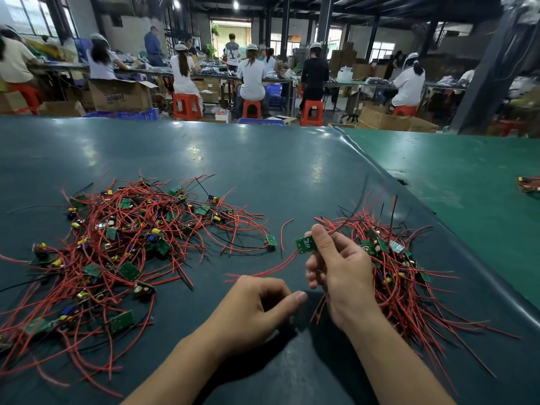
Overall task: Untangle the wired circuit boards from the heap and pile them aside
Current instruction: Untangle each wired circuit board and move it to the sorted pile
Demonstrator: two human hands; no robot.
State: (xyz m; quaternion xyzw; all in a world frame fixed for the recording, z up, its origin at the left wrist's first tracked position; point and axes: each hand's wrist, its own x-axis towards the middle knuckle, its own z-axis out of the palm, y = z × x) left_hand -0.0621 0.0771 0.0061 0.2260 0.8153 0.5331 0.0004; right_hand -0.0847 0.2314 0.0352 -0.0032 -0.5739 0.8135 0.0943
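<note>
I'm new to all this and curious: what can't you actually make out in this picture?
- Head view: whether the left hand pinches a wire; its curled fingers hide it.
- Marking on the board held by the right hand: too small.
- The tangled heap is cut off by the left edge.
</note>
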